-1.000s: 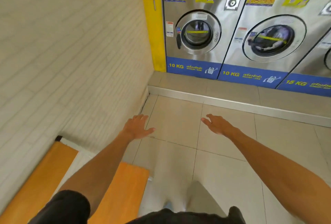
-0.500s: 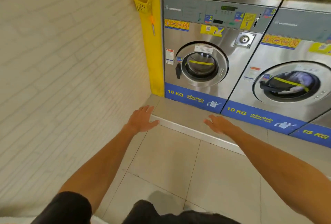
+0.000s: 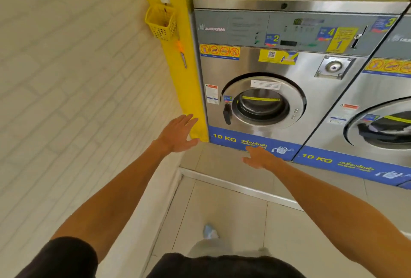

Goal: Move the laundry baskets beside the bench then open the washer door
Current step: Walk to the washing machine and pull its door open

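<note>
A steel front-load washer (image 3: 315, 71) marked 10 KG stands right ahead on a raised tiled step. Its round door (image 3: 263, 102) is closed, with a black handle (image 3: 226, 113) on its left edge. My left hand (image 3: 178, 133) is held out empty, fingers spread, low and left of the handle. Below the door, in front of the blue strip, my right hand (image 3: 259, 157) is also empty with fingers apart. No laundry basket or bench is in view.
A yellow pillar (image 3: 178, 60) with a small yellow hanging basket (image 3: 161, 22) stands left of the washer, next to a white tiled wall (image 3: 66, 77). A second washer (image 3: 387, 122) with laundry inside is at the right. A metal-edged step (image 3: 233, 185) crosses the floor.
I have walked closer to the left washer and my view has tilted up. The orange bench has dropped out of view. Both hands have risen toward the washer front.
</note>
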